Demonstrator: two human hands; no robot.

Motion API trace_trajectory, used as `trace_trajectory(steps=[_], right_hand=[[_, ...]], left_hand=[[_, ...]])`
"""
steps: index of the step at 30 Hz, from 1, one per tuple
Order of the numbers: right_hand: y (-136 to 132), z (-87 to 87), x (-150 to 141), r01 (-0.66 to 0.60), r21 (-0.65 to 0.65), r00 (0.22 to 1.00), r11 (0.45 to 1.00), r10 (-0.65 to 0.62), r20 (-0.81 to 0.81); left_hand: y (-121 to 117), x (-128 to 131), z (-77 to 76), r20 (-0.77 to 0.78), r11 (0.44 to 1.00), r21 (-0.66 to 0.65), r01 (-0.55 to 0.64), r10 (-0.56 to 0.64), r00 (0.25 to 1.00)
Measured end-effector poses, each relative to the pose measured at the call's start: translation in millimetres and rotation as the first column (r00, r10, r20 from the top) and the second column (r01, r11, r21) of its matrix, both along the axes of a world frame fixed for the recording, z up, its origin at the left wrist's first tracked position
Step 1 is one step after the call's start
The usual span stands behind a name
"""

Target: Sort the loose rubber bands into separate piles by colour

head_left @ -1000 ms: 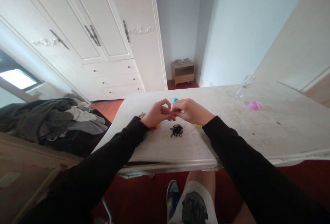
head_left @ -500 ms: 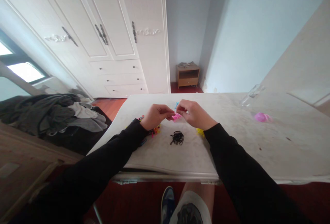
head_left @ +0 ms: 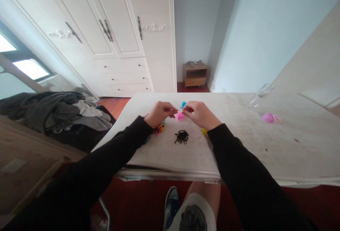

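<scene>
My left hand (head_left: 159, 113) and my right hand (head_left: 200, 114) meet over the white table (head_left: 239, 142), both pinching a small pink bundle of bands (head_left: 180, 116) between thumb and fingers. A black tangle of bands (head_left: 182, 136) lies on the table just in front of my hands. A blue bundle (head_left: 183, 104) shows behind them. Orange and mixed-colour bands (head_left: 159, 129) lie under my left wrist, and a yellow bit (head_left: 203, 130) peeks from under my right wrist.
A pink object (head_left: 270, 118) and a clear bottle lying on its side (head_left: 260, 93) sit at the table's right. A heap of grey clothes (head_left: 58, 112) lies on the left. White wardrobe doors (head_left: 111, 29) and a small wooden nightstand (head_left: 195, 74) stand behind.
My hands have drawn slightly apart and the pink bundle now shows between them. The camera has tilted, shifting the scene a little.
</scene>
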State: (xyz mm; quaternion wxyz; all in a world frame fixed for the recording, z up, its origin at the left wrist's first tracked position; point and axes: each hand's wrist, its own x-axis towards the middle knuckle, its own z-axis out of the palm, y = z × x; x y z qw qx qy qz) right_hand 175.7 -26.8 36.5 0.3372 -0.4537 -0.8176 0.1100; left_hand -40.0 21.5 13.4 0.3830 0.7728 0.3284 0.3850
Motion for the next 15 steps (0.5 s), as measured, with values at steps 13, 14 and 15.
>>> trace_trajectory(steps=[13,14,15], right_hand=[[1.3,2.5,8.8,0.144,0.061,0.988,0.988,-0.14,-0.067],[1.2,2.5,8.9,0.143,0.064,0.988,0.988,-0.14,-0.059],[1.1,2.4,9.1,0.142,0.065,0.989,0.988,-0.139,-0.05]], left_hand=[[6.3,7.5,-5.8,-0.193,0.973,0.23,0.035,0.01,0.981],[5.5,6.7,-4.4,-0.205,0.968,0.247,0.045,0.007,0.979],[4.8,6.0,-2.9,-0.214,0.964,0.26,0.051,0.005,0.977]])
